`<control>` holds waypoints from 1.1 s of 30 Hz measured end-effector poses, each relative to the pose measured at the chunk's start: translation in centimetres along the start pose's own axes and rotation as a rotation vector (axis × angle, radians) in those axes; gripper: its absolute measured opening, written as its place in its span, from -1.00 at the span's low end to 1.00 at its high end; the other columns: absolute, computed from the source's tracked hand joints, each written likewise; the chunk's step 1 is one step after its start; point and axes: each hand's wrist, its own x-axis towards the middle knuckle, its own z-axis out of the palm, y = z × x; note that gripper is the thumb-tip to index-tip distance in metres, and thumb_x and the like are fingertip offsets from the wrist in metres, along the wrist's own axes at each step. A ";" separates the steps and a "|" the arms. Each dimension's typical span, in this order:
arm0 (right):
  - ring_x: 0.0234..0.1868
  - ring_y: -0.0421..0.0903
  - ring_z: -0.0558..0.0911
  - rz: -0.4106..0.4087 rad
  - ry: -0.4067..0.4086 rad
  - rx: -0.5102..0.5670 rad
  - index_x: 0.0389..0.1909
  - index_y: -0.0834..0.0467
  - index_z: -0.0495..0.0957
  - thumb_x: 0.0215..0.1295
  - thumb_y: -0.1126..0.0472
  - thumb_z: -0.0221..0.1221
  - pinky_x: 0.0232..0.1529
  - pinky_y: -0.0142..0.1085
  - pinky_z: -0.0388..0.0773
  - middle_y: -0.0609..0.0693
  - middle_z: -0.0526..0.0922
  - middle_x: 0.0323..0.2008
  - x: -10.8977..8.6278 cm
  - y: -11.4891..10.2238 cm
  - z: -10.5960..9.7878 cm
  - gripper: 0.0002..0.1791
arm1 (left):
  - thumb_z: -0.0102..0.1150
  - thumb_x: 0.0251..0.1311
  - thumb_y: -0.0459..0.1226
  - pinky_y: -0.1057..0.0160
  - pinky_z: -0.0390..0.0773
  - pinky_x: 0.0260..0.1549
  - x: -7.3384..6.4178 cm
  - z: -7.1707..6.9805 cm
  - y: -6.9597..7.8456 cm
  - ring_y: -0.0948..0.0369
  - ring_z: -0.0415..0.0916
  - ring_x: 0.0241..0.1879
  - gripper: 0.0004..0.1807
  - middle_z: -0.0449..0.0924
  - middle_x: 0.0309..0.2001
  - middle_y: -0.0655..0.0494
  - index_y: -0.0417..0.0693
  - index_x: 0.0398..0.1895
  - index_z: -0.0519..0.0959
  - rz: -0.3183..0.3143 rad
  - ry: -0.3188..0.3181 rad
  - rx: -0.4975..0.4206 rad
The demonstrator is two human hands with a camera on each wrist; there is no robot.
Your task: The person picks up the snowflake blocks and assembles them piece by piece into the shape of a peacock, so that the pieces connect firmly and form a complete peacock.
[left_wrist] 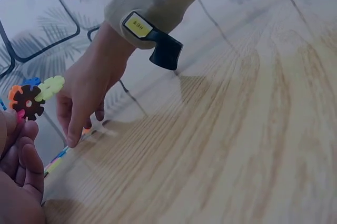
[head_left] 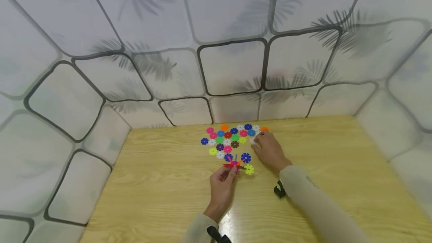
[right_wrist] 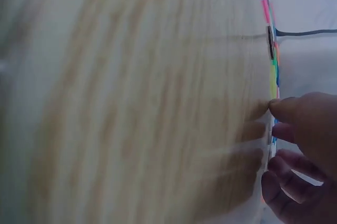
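Note:
My left hand [head_left: 221,186] pinches a cluster of joined plastic snowflake discs between thumb and fingers. The cluster has a pink disc [head_left: 234,164] in the middle, with red, orange, blue, yellow-green and brown discs slotted around it; the left wrist view shows its brown disc [left_wrist: 29,103] and yellow-green disc [left_wrist: 51,88]. At the right end of the spread discs, my right hand [head_left: 270,151] reaches down, fingertips right at a white disc [head_left: 252,141]. Its thumb and bent fingers stand apart in the right wrist view, close to the tabletop [right_wrist: 158,103].
Loose snowflake discs in several colours lie flat near the table's back edge, among them a green disc [head_left: 219,140] and a dark blue disc [head_left: 204,141]. An orange disc [head_left: 264,128] lies beyond the right hand. A patterned wall [head_left: 233,66] stands behind the wooden table [head_left: 152,183].

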 end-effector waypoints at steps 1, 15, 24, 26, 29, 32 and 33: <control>0.08 0.16 0.66 -0.001 0.012 -0.003 0.02 0.26 0.70 0.54 0.10 0.33 0.17 0.10 0.70 0.19 0.68 0.06 0.0 -0.1 0.0 -0.71 | 0.34 0.49 -0.32 0.46 0.63 -0.30 0.0 0.1 0.1 0.31 0.72 -0.29 -0.78 0.81 -0.18 -0.37 -0.42 -0.16 0.73 -0.002 -0.004 0.002; -0.21 -0.12 0.74 -0.026 -0.047 0.351 -0.13 0.18 0.74 0.52 0.26 0.33 -0.08 -0.23 0.73 0.04 0.82 -0.23 -1.9 -3.7 -4.5 -0.94 | 0.18 0.58 -0.36 0.45 0.54 -0.34 0.1 0.2 0.0 0.35 0.53 -0.36 -0.79 0.74 -0.26 -0.20 -0.39 -0.15 0.69 0.023 -0.057 0.086; -0.25 -0.29 0.69 -0.158 -0.081 0.379 -0.09 0.13 0.74 0.50 0.29 0.35 -0.22 -0.41 0.66 -0.08 0.82 -0.26 -3.3 -6.6 -5.6 -0.94 | 0.15 0.61 -0.34 0.44 0.53 -0.34 0.0 0.2 -0.2 0.36 0.50 -0.37 -0.76 0.62 -0.36 0.19 -0.41 -0.19 0.64 0.004 -0.066 0.054; -0.29 -0.31 0.66 -0.161 -0.078 0.367 -0.11 0.15 0.75 0.48 0.30 0.36 -0.24 -0.42 0.63 -0.08 0.82 -0.28 -3.4 -6.9 -5.7 -0.94 | 0.16 0.60 -0.34 0.43 0.54 -0.33 0.0 0.2 -0.2 0.36 0.51 -0.37 -0.75 0.63 -0.36 0.19 -0.42 -0.19 0.64 0.003 -0.062 0.047; -0.34 -0.32 0.61 -0.158 -0.078 0.347 -0.13 0.14 0.76 0.47 0.31 0.36 -0.27 -0.43 0.58 -0.10 0.81 -0.31 -3.6 -7.2 -6.0 -0.95 | 0.17 0.60 -0.34 0.44 0.55 -0.32 0.0 0.1 -0.2 0.36 0.52 -0.36 -0.76 0.64 -0.34 0.16 -0.41 -0.19 0.65 0.000 -0.056 0.051; -0.35 -0.30 0.58 -0.156 -0.097 0.343 -0.14 0.11 0.77 0.46 0.33 0.36 -0.28 -0.42 0.56 -0.12 0.79 -0.31 -3.7 -7.3 -6.2 -0.93 | 0.18 0.60 -0.34 0.43 0.57 -0.28 0.0 0.1 -0.3 0.35 0.55 -0.33 -0.76 0.67 -0.31 0.10 -0.42 -0.18 0.65 -0.005 -0.056 0.051; -0.35 -0.30 0.58 -0.158 -0.105 0.345 -0.13 0.11 0.77 0.47 0.33 0.36 -0.28 -0.42 0.57 -0.11 0.79 -0.31 -3.7 -7.3 -6.3 -0.92 | 0.18 0.59 -0.34 0.43 0.59 -0.27 0.0 0.1 -0.3 0.35 0.57 -0.32 -0.77 0.68 -0.29 0.08 -0.42 -0.17 0.65 -0.009 -0.057 0.049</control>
